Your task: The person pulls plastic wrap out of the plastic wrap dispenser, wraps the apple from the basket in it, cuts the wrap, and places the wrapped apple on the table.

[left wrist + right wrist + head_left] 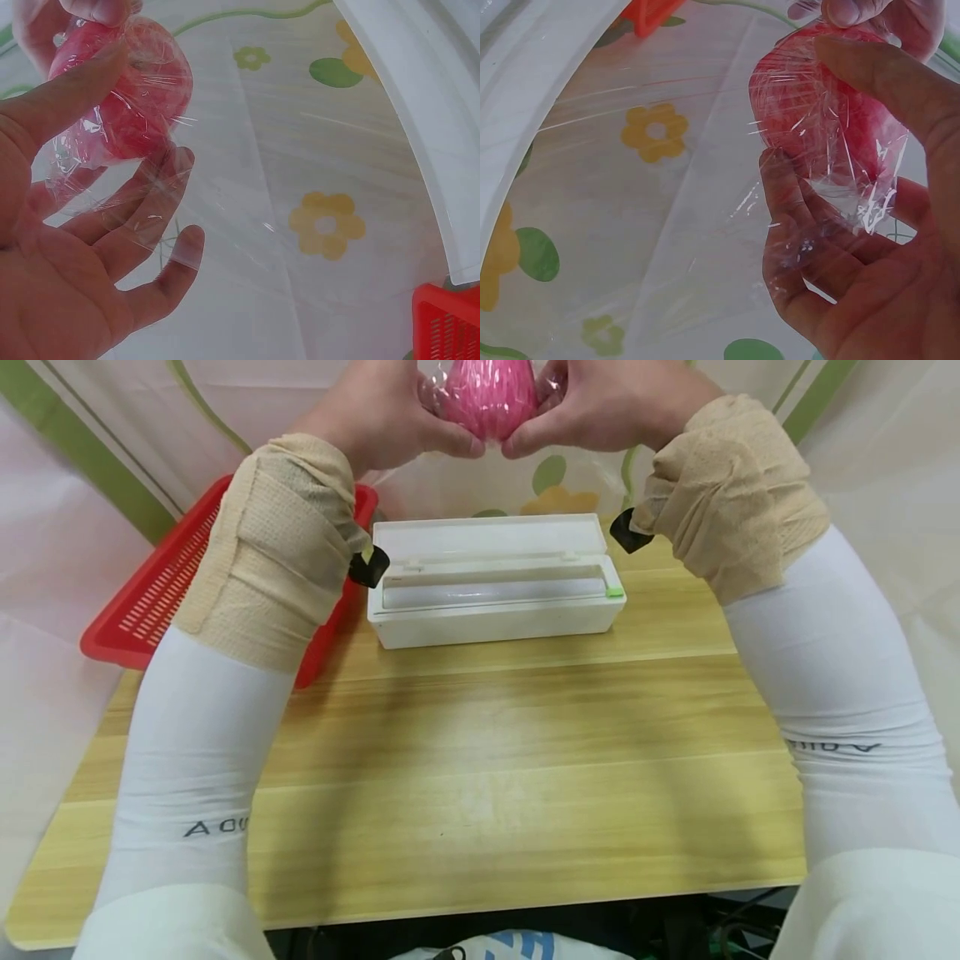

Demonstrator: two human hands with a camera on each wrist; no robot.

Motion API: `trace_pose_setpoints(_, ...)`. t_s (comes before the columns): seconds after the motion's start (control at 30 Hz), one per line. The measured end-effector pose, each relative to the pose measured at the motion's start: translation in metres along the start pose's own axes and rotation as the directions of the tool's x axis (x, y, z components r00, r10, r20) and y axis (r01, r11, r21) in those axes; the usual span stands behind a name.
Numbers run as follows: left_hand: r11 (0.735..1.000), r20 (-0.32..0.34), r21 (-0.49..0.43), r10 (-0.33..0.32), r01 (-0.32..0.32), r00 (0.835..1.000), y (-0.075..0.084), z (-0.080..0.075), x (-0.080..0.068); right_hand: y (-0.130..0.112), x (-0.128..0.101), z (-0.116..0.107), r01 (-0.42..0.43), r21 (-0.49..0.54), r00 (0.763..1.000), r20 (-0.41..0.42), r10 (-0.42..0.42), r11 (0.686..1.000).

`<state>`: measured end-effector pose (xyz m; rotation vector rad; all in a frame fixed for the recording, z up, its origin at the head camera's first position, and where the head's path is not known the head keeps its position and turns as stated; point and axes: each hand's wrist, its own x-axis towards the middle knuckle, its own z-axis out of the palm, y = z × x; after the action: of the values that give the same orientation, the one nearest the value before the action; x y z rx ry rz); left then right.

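Wrapping a pink round object [487,397] in clear film [840,150], held in the air above the far edge of the tabletop [480,760], beyond the white film dispenser box [495,581]. The left hand [382,414] and the right hand [607,406] both grip the object, thumbs curled under it and nearly meeting below, fingers closed round its sides. In the left wrist view the film shows crumpled over the red surface and trailing loose across the fingers [150,187]; in the right wrist view a bunched tail of film lies against the palm side of the object. The dispenser box stands near the far edge with its lid raised, a roll lying inside; a red slotted basket [150,602] sits at the far left corner, partly behind the left forearm. Judged from the loose folds, the step in hand is smoothing the film tight. It is best done by keeping one hand steady as an anchor while the other draws the slack round and presses the tail flat against film already laid, so that it clings. Squeezing too hard would likely bunch the film rather than seal it.
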<state>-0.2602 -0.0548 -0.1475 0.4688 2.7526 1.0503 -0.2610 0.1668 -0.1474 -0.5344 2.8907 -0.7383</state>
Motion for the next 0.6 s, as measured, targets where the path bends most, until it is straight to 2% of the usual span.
trace_pose_setpoints(0.17, 0.998, -0.002, 0.06, -0.005, 0.005, 1.0, 0.001, -0.003, 0.001, -0.002, 0.003, -0.003, 0.008, 0.025, 1.0, 0.013, -0.008, 1.0)
trace_pose_setpoints(0.4, 0.998, -0.034, 0.06, -0.003, 0.005, 0.999, 0.003, -0.006, 0.001, 0.001, 0.011, -0.004, 0.044, 0.085, 0.996, 0.074, -0.05, 0.995)
trace_pose_setpoints(0.6, 0.997, -0.019, 0.067, -0.034, 0.035, 0.999, 0.002, -0.012, 0.003, 0.003, 0.015, -0.009, 0.121, -0.024, 0.99, 0.074, -0.119, 0.992)
